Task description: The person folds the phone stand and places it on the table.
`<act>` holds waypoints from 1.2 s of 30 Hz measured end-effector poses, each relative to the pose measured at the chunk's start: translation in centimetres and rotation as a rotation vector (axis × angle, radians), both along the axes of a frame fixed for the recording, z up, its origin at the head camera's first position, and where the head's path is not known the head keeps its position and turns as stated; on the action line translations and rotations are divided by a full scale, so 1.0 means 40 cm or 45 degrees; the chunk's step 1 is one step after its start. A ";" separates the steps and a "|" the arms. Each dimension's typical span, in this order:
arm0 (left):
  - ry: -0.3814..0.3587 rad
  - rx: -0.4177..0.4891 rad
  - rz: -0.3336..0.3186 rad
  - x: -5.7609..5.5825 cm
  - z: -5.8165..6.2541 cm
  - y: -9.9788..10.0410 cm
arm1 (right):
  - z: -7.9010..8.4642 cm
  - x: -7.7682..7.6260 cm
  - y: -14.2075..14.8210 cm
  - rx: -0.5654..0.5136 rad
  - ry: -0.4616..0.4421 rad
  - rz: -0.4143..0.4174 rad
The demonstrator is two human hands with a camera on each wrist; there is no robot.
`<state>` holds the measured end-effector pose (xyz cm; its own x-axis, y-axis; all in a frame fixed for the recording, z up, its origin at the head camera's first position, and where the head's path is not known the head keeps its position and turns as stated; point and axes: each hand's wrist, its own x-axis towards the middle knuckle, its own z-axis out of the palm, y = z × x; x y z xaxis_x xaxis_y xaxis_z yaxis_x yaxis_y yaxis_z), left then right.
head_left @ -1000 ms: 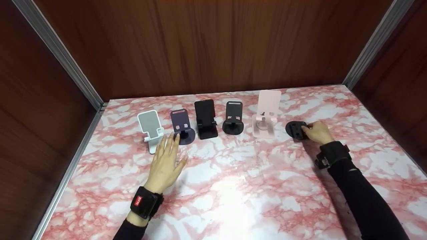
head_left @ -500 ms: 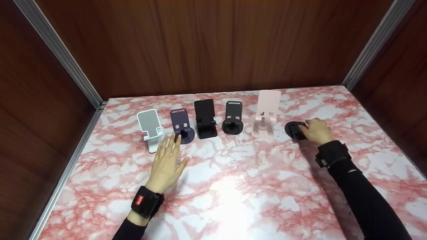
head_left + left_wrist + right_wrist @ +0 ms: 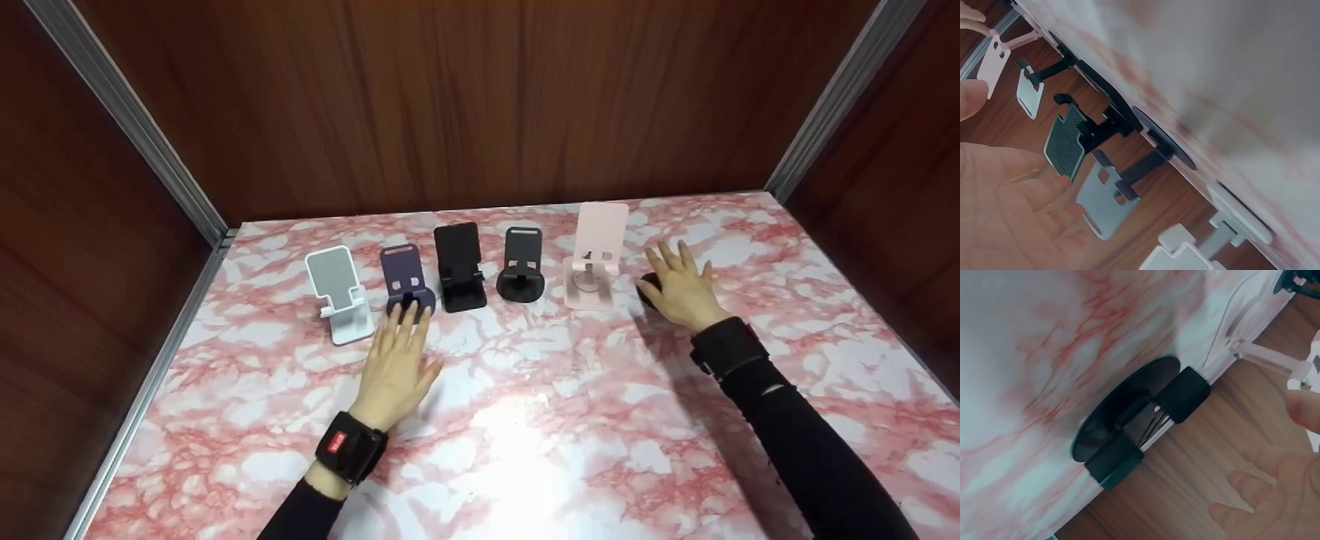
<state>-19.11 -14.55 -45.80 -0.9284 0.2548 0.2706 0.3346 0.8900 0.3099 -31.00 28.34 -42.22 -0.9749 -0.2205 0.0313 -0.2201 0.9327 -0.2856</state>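
A row of phone stands runs across the table. From the left come a white and grey stand [image 3: 332, 277], a dark purple stand [image 3: 400, 264], a black stand [image 3: 458, 246], a dark grey stand [image 3: 523, 246] and a pink stand [image 3: 602, 223], all unfolded. At the right end lies a folded black stand [image 3: 1182, 394] on a round base. My right hand [image 3: 684, 298] is spread above it and hides most of it in the head view; the right wrist view shows the palm apart from it. My left hand [image 3: 394, 373] is flat, fingers extended, fingertips overlapping the purple stand's base.
The table [image 3: 517, 390] has a red and white marbled top with a bright glare in the middle. Brown wood-grain panels [image 3: 480, 105] with metal corner posts [image 3: 844, 94] enclose it at the back and sides.
My right hand has let go of the folded black stand and spread its fingers, shifting left over it. My left hand has moved slightly right, uncovering the white stand's base.
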 end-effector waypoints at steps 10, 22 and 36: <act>-0.001 -0.076 -0.053 -0.043 0.019 0.069 | -0.001 0.003 -0.029 -0.003 -0.017 0.065; -0.028 -0.079 -0.114 -0.069 0.024 0.163 | -0.002 0.005 -0.058 -0.150 -0.045 0.120; -0.073 -0.123 -0.147 -0.079 0.031 0.225 | -0.014 -0.016 -0.067 -0.410 -0.092 0.106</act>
<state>-22.26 -5.54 -44.57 -0.9048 0.3826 0.1868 0.4202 0.8734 0.2463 -31.62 25.65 -42.79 -0.9562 -0.2894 0.0435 -0.2600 0.7719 -0.5802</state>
